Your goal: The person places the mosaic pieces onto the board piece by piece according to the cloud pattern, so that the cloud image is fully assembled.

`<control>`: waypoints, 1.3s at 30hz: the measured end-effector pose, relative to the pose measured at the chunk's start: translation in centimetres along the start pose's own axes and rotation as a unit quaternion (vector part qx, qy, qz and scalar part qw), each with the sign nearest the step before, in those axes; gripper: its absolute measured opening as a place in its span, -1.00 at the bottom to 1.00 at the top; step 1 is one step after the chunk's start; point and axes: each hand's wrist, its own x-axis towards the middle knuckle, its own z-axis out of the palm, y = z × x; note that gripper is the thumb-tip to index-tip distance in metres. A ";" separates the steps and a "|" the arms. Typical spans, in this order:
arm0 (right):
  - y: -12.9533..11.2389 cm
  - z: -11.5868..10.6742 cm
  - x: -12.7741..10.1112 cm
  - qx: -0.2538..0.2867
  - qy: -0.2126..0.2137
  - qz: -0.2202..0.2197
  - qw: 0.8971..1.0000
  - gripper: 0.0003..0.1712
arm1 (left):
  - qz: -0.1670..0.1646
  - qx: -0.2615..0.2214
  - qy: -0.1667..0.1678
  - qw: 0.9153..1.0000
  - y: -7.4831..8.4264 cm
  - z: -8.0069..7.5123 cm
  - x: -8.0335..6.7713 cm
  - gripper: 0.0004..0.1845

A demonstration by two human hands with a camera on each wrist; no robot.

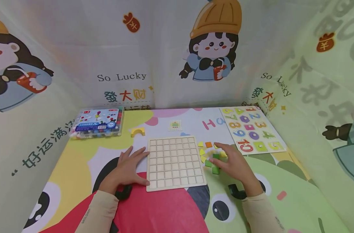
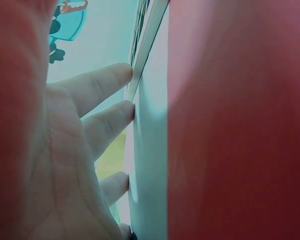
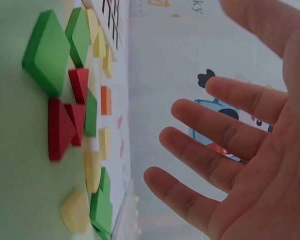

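1. Board of pale gridded wood point(image 1: 174, 164) lies flat; spread left hand point(image 1: 127, 169) touches its left edge, seemingly steadying it.
2. Right hand point(image 1: 233, 164), wide and empty, hovers right of the board, near small green, yellow and red blocks point(image 1: 208, 163), presumably kept within reach.

A person's left hand point(image 1: 130, 166) spreads along the left edge of a wooden grid board point(image 1: 174, 163) on a cartoon-printed cover point(image 1: 162, 212). The right hand point(image 1: 235, 163) is over small yellow, orange and green blocks point(image 1: 208, 163) beside the board. Farther back, left to right: a plastic case point(image 1: 96, 123), a yellow arch point(image 1: 137, 131), a pattern card point(image 1: 175, 125), a number puzzle board point(image 1: 242, 127).
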 end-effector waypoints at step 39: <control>2.5 0.6 10.7 -0.155 -0.206 -0.038 0.966 -0.76 | -0.016 -0.013 -0.009 1.000 0.8 -0.5 -0.3 0.28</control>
